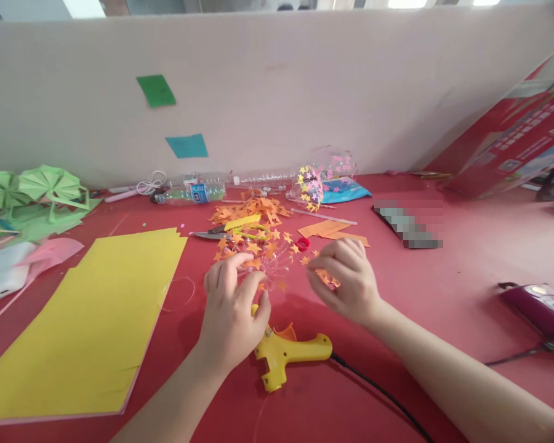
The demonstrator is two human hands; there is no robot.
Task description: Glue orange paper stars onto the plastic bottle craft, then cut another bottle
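A crafting spot, this, and a busy one: red bench [443, 320] out front, yellow glue gun [300, 352] lying near the middle, orange stars [253, 247] scattered beyond it, yellow sheets [87, 320] to the left, folded green paper [53, 184] past those! Pale partition [277, 92] behind; home, school or workshop, I can't tell.

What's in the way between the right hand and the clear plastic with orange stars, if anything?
Nothing visible blocks the right hand from the clear plastic; only orange stars lie between them, a red ring beyond.
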